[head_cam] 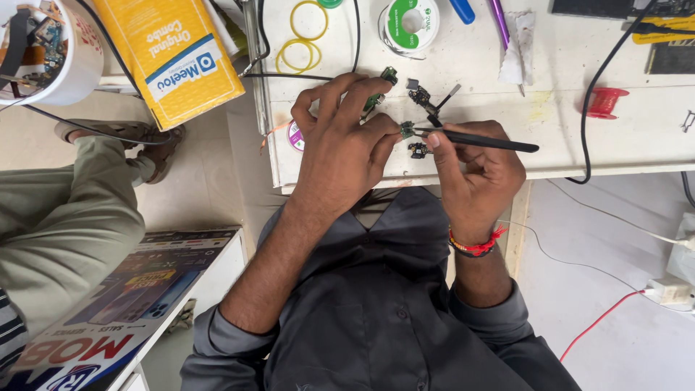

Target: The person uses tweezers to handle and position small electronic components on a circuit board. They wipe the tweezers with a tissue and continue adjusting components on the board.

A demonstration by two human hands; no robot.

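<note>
A small green circuit board (407, 129), light, thin and fragile, is best pinched by its edges. The left hand (340, 148) grips it above the white counter (579, 145); at three o'clock, the right hand (474, 170) clasps black tweezers (478, 139) touching it.

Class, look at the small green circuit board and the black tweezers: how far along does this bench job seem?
Done: small parts already lie loose on the white bench. In hand: the left hand pinches a small green circuit board while the right hand sets black tweezers to it. Left: other boards wait untouched.
</note>
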